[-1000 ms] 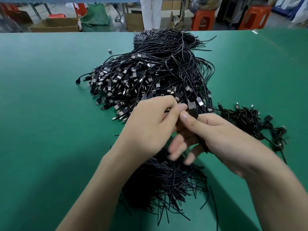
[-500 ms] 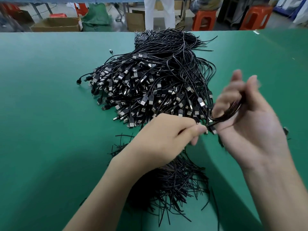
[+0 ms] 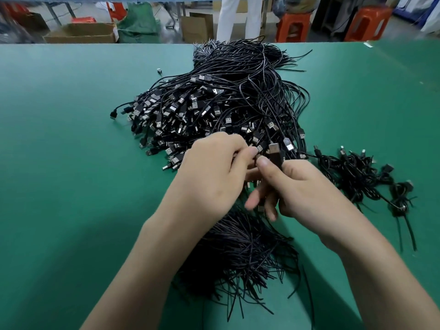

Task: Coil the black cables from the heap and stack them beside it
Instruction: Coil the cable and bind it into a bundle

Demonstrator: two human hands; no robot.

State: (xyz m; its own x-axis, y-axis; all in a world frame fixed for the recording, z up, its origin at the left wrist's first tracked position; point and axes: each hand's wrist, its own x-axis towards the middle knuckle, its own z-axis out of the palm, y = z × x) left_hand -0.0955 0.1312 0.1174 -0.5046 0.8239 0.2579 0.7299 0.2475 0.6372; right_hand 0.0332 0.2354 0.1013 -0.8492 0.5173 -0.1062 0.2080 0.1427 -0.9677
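Observation:
A big heap of black USB cables (image 3: 223, 103) lies across the middle of the green table (image 3: 59, 163), plugs towards me, loose tails spreading near the front edge (image 3: 240, 256). My right hand (image 3: 302, 189) pinches one black USB plug (image 3: 275, 154) between thumb and forefinger, just in front of the heap. My left hand (image 3: 212, 172) meets it from the left, fingers curled and pinching the same cable beside the plug. To the right lies a small stack of coiled cables (image 3: 362, 177).
A single stray plug (image 3: 159, 71) lies on the table left of the heap. Beyond the far table edge stand cardboard boxes (image 3: 81, 33), orange stools (image 3: 294, 26) and a person's legs in white trousers (image 3: 240, 17).
Half a second ago my right hand was raised to the right with a coiled cable. It has come back to the heap's front and now pinches a plug, meeting my left hand.

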